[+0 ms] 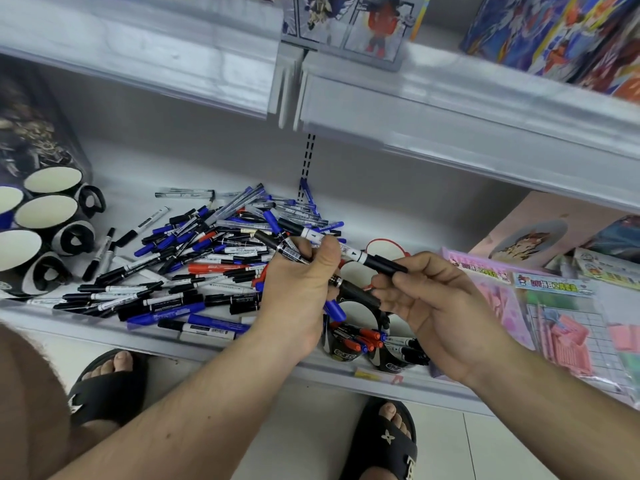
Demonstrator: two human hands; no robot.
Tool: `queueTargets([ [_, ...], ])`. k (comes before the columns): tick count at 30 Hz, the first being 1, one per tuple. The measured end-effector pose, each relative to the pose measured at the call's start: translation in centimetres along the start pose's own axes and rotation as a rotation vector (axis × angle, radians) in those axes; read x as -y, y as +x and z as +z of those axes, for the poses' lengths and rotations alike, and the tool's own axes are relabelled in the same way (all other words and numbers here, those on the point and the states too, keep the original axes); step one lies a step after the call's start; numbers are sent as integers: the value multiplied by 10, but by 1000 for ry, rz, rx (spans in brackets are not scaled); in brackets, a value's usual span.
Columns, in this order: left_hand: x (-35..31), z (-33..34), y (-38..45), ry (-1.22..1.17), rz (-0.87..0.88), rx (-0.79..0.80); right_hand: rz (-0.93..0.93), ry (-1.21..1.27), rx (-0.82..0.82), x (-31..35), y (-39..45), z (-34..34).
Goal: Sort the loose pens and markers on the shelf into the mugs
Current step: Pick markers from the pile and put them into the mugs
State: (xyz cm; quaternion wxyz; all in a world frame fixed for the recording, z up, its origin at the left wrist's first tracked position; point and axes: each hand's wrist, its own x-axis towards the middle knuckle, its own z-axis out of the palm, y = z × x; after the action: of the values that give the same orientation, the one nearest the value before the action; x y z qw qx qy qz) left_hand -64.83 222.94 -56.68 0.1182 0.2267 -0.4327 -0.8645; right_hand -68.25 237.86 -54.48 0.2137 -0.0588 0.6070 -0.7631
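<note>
Left hand (300, 271) gripping a bundle of markers (294, 245) at frame centre, right hand (420, 299) pinching a black marker (375, 260); pen pile (194, 265) on shelf (104, 325), mugs (46, 209) at left

Your left hand (298, 289) covers the middle of the black-capped markers (294, 249) it grips. The black mugs holding pens (349, 348) sit partly behind both wrists. The white-lined mugs (14, 251) run off the left edge.

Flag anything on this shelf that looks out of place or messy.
A heap of loose pens and markers sprawls across the shelf, crossing at all angles. The mugs at left lie tipped on their sides, mouths empty. Nothing looks broken.
</note>
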Motion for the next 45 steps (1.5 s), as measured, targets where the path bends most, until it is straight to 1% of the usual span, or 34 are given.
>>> queueTargets([
  [4,-6,7,-6,-4,-80,-32,-67,-96,68,1,0,2],
  [6,-10,11,-10,-12,-73,-18,-88,-135,94,4,-1,3],
  [9,-15,16,-14,-19,-47,-12,-73,-91,136,11,-5,5],
  [13,-19,18,-16,-16,-64,-45,-49,-37,161,13,-8,6],
  [19,-24,19,-22,-69,-86,-63,-109,-58,162,14,-11,9],
  [21,-25,18,-21,-84,-124,-45,-149,-91,140,14,-11,11],
  [24,-24,17,-20,-120,-188,0,-190,-109,55,15,-10,12],
  [28,-22,19,-20,-208,-172,81,-245,-134,-19,18,-12,13],
  [31,-22,17,-19,-246,-191,130,-246,-127,-68,22,-12,14],
  [33,-24,15,-18,-293,-190,115,-239,-114,-93,25,-11,13],
  [37,-30,7,-11,-443,-46,-22,-250,-113,-124,28,-9,9],
  [39,-33,2,-8,-448,-8,-57,-259,-109,-135,29,-8,7],
  [45,-33,-4,-8,-381,25,18,-274,-105,-144,29,-7,5],
])
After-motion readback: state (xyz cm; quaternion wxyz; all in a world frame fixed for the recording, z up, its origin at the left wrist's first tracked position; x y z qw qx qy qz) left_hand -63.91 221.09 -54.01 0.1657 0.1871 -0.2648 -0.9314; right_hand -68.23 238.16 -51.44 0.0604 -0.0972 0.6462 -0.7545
